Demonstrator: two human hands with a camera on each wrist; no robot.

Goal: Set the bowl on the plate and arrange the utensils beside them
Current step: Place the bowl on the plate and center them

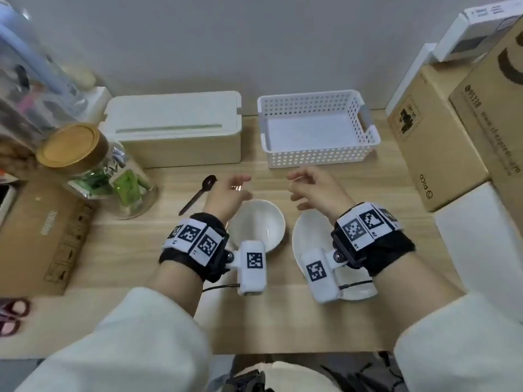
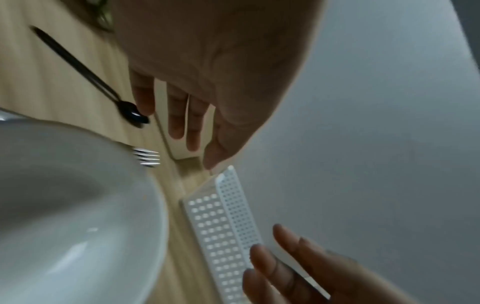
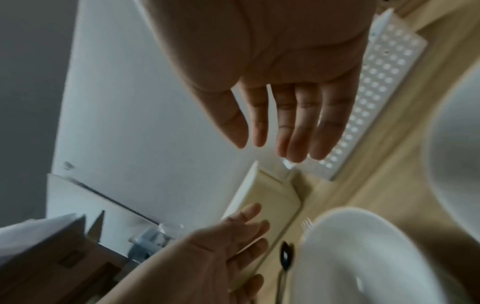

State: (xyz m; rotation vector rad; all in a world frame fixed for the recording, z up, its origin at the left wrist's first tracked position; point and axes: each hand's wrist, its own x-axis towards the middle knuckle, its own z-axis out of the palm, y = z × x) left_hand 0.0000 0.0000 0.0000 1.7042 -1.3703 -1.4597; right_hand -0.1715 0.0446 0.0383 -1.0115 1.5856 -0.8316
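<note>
Plate (image 1: 304, 239), one, nearest, partly under right wrist; bowl (image 1: 259, 222), one, just left on table (image 1: 113, 250). Left hand (image 1: 226, 196) and right hand (image 1: 317, 190) hover empty, fingers loosely spread. One black spoon (image 1: 198, 195); one fork (image 2: 146, 157), tines only. Beyond: basket (image 1: 317, 157), lidded box (image 1: 175, 128).

One white ceramic bowl (image 1: 260, 222), one white round plate (image 1: 307, 236), one black spoon (image 1: 198, 195), one silver fork (image 2: 146, 157) — two bare hands.
</note>
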